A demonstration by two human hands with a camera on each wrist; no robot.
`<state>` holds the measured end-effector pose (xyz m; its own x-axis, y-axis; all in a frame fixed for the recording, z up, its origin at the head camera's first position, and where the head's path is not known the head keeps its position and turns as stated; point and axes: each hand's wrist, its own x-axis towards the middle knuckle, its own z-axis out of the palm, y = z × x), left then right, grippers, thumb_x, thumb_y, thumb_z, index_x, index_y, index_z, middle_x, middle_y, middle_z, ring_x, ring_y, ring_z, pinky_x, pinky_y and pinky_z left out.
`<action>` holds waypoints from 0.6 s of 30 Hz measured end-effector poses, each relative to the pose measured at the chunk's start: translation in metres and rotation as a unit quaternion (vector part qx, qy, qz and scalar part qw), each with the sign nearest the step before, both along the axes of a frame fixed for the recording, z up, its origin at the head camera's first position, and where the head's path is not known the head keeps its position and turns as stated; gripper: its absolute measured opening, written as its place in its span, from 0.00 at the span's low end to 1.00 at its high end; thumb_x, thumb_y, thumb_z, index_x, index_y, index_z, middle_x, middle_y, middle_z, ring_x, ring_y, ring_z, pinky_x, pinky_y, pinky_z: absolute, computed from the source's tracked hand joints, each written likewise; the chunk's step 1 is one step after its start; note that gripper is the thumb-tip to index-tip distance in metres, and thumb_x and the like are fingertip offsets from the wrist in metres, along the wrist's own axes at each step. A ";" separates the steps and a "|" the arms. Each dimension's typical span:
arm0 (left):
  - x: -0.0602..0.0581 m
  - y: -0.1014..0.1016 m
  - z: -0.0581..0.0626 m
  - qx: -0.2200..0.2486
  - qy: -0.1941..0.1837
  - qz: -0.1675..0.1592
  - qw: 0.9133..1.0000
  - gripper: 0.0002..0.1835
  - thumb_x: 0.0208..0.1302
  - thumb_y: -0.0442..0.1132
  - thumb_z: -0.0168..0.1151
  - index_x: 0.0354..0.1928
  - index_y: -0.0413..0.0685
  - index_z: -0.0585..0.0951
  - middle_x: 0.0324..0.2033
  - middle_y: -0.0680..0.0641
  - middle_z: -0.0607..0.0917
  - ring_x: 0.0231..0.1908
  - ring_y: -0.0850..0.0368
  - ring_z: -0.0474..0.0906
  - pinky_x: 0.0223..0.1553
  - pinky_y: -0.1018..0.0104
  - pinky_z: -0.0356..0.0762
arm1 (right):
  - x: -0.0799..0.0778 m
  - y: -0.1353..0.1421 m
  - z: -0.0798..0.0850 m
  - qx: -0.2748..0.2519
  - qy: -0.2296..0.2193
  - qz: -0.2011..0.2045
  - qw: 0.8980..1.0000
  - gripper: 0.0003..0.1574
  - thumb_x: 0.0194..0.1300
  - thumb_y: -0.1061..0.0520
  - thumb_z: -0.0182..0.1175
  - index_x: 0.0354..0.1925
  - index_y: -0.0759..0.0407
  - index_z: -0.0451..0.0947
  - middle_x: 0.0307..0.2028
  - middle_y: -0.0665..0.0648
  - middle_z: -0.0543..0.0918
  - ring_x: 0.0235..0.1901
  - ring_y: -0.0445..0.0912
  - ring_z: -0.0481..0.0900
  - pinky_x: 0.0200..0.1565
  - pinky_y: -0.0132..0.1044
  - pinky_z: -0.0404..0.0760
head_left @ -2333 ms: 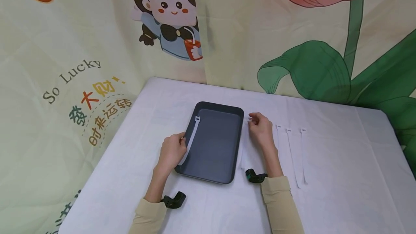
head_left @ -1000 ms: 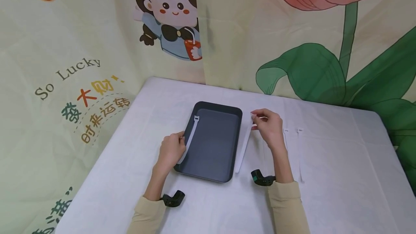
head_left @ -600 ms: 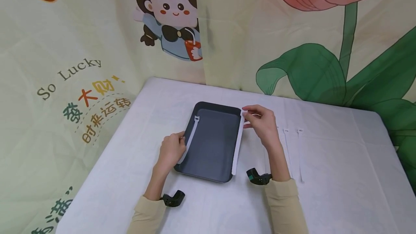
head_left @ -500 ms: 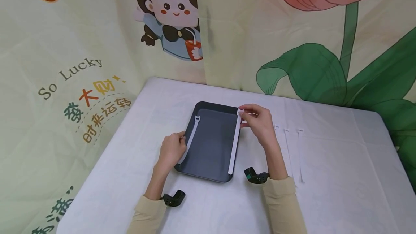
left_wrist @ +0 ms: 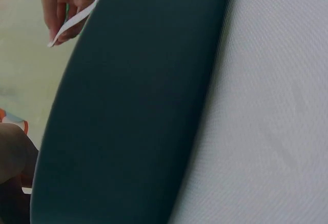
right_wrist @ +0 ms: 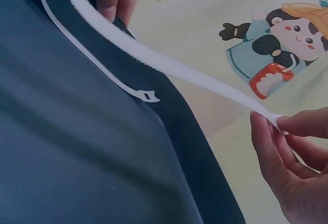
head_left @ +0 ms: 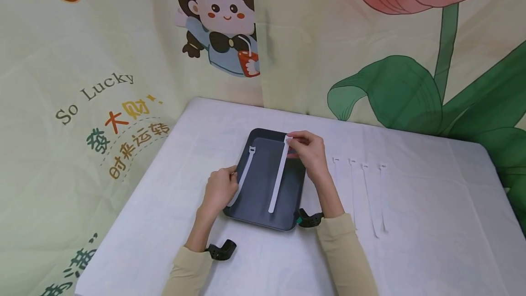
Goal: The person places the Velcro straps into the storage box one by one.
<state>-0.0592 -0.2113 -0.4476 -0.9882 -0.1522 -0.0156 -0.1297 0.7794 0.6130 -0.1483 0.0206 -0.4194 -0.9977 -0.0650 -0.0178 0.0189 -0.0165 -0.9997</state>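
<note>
My left hand [head_left: 219, 188] grips the left rim of a dark grey rectangular tray [head_left: 256, 195], thumb toward the inside. One white hook-and-loop cable tie [head_left: 247, 170] lies in the tray along its left side, slotted head at the far end; my left fingers partly cover its edge. Above the tray, my right hand [head_left: 308, 152] pinches a second white tie [head_left: 278, 177] by its head end between thumb and fingers. In the right wrist view that held tie [right_wrist: 195, 80] slants over the lying tie [right_wrist: 148, 96], apart from it at the head.
Several more white ties [head_left: 366, 195] lie side by side on the white tablecloth [head_left: 435, 218] right of the tray. A printed curtain [head_left: 291, 58] hangs behind the table's back edge. Each wrist wears a black camera [head_left: 222, 250].
My right hand has picked up a tie from beside the tray and carried it left, across the right rim and over the tray. My left hand has stayed on the left rim.
</note>
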 end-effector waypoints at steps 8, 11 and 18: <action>0.000 -0.001 0.001 -0.001 0.002 0.003 1.000 0.19 0.72 0.31 0.54 0.60 0.29 0.81 0.52 0.31 0.86 0.30 0.50 0.79 0.27 0.61 0.73 | -0.011 -0.020 -0.007 -0.030 -0.027 0.015 0.999 0.12 0.67 0.64 0.66 0.48 0.69 0.85 0.33 0.58 0.84 0.35 0.58 0.82 0.37 0.48 0.88; 0.001 -0.001 0.001 0.000 0.000 0.004 1.000 0.19 0.72 0.31 0.55 0.61 0.30 0.81 0.53 0.31 0.86 0.30 0.51 0.79 0.27 0.62 0.72 | -0.015 -0.027 -0.011 -0.045 -0.043 0.022 0.998 0.13 0.67 0.64 0.66 0.48 0.70 0.85 0.32 0.57 0.84 0.32 0.53 0.82 0.33 0.41 0.88; 0.000 -0.001 -0.001 0.001 -0.005 0.007 1.000 0.19 0.72 0.31 0.55 0.61 0.30 0.80 0.54 0.31 0.86 0.27 0.51 0.77 0.24 0.64 0.68 | -0.019 -0.038 -0.025 -0.061 -0.070 0.050 0.994 0.13 0.65 0.65 0.68 0.48 0.70 0.84 0.32 0.56 0.86 0.29 0.48 0.84 0.38 0.48 0.88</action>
